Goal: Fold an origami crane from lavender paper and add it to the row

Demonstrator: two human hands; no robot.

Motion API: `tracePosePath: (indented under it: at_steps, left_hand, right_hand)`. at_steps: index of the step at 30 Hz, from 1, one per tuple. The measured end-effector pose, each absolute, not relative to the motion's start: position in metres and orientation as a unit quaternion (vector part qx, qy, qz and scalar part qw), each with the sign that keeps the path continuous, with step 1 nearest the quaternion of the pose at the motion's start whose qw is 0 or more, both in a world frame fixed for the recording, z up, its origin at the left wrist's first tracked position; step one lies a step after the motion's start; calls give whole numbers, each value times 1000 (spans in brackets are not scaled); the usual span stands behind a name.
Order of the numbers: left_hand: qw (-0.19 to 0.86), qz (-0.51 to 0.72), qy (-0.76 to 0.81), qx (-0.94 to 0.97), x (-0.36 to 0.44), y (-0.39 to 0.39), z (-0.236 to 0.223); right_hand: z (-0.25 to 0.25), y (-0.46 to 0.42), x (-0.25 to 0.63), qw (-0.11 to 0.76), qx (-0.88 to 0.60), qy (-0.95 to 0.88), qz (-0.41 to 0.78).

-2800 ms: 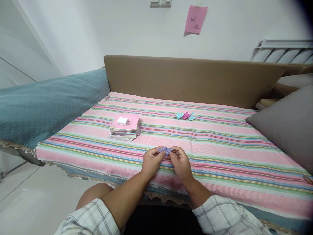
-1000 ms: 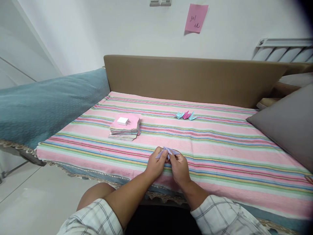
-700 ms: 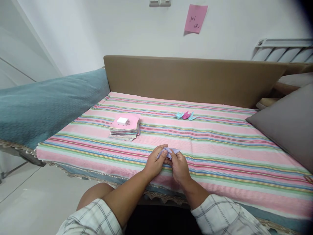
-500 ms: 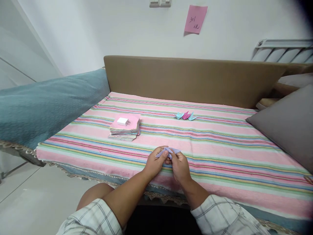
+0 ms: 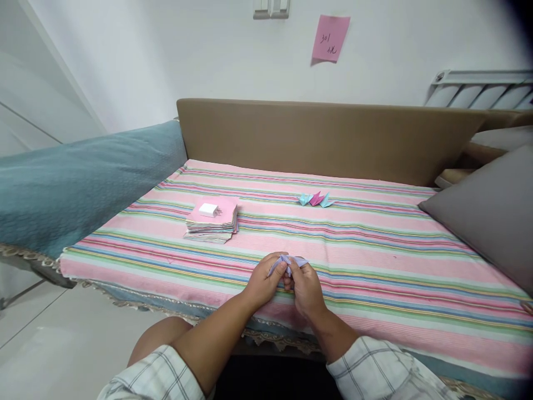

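Observation:
Between both hands is a folded lavender origami paper (image 5: 295,265), its pointed ends sticking out to the left and right. My left hand (image 5: 266,279) pinches the left part with the thumb on top. On the other side my right hand (image 5: 307,286) grips the right part, thumb pressed near the middle. Fingers cover much of the paper's underside. Farther back on the cloth lie three folded paper cranes, a light blue crane (image 5: 305,199), a magenta crane (image 5: 316,199) and another light blue crane (image 5: 327,201).
A stack of square paper (image 5: 212,228) with a white charger plug (image 5: 209,210) on top stands left of my hands. Striped cloth (image 5: 375,255) covers the sofa seat. A grey cushion (image 5: 487,205) leans at the right, and the brown backrest (image 5: 325,139) rises behind.
Both hands stay together on the lavender paper. Its left point now tilts lower and its folds have shifted slightly. The camera view has tipped a little.

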State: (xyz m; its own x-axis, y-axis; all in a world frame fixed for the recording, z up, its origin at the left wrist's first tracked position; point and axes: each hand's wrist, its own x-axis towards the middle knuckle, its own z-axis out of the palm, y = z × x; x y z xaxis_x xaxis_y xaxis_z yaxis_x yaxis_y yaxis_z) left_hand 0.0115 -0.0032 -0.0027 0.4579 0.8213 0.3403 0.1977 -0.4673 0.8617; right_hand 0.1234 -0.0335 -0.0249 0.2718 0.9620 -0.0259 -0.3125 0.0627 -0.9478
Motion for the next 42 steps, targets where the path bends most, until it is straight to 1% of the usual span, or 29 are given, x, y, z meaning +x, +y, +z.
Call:
tracePosePath:
  at_steps: [4,6,9,12,20,30,35,38,42]
  left_hand:
    - [410,395,320,757,11,-3,-1]
    - [447,400,321,733,12,-5,3]
    - [532,403,321,672,14,-9,9]
    - [606,396,291,625,16,-11,12]
    - [692,397,246,550,18,-11,5]
    - [748,418,273,437,24,-11,-4]
    - [761,426,273,407,26,-10,-7]
    - [751,426,280,419,25,-10,-8]
    - [713,425,295,473,24,-11,-6]
  right_hand:
    - [-26,-34,124,631,-486,-357,488]
    - [-25,-33,125,630,-485,-368,482]
    - [-22,-33,126,631,-476,-380,481]
    - [-19,-33,126,633,-467,-375,490]
    - [-9,-35,123,645,-438,-308,545]
    - [-10,-34,124,652,-406,-263,584]
    - [-8,-34,124,649,-415,-267,579]
    - [-11,-34,124,648,-435,-281,558]
    - [-17,-34,125,646,-469,-304,520]
